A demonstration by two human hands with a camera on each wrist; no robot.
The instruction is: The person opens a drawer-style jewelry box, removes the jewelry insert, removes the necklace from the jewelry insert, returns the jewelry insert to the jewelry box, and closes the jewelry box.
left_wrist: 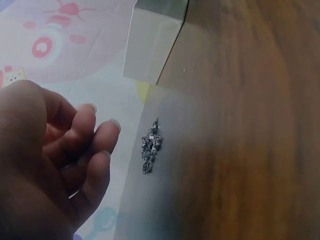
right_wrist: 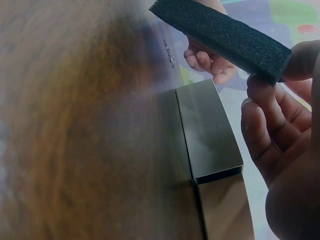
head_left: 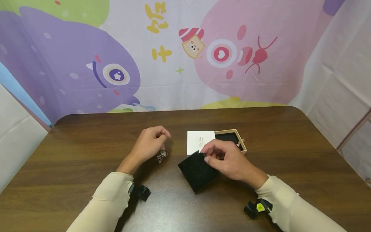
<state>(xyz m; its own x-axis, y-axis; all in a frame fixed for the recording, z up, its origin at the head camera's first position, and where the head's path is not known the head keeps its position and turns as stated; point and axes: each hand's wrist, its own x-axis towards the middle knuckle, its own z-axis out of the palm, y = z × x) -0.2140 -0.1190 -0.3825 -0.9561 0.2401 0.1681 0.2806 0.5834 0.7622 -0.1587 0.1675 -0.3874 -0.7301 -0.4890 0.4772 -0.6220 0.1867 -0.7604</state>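
Cartoon-printed cloth (head_left: pixel 171 96) hangs behind a brown wood-grain table (head_left: pixel 72 154), with two large creatures on it: one purple creature (head_left: pixel 75 54) toward the left and one pink creature (head_left: pixel 278 25) toward the right. Two hands reach over the table from two cream sleeves (head_left: pixel 107 196), and two black devices (head_left: pixel 144 193) are worn, one at each wrist.

On the right hand (head_left: pixel 229 159), the grip is clamped on one black foam pad (head_left: pixel 197 174), thumb and fingers pinching it near a corner. Held tilted, the pad overlaps the near edge of the box cover in the head view; the right wrist view shows its thick side and rough texture.

On the left hand (head_left: pixel 149 141), the grip is slack and holds nothing: its fingers are loosely bent, with a gap between thumb and fingertips in the left wrist view. Just beside it, one small heap of silvery jewellery (head_left: pixel 162 156) lies on the table; how many pieces make up the heap cannot be told.

Farther right lies one box in two parts: one white box cover (head_left: pixel 194 140) with small print, and one gold-edged tray (head_left: pixel 226 138), dark inside, projecting from the cover's right end.
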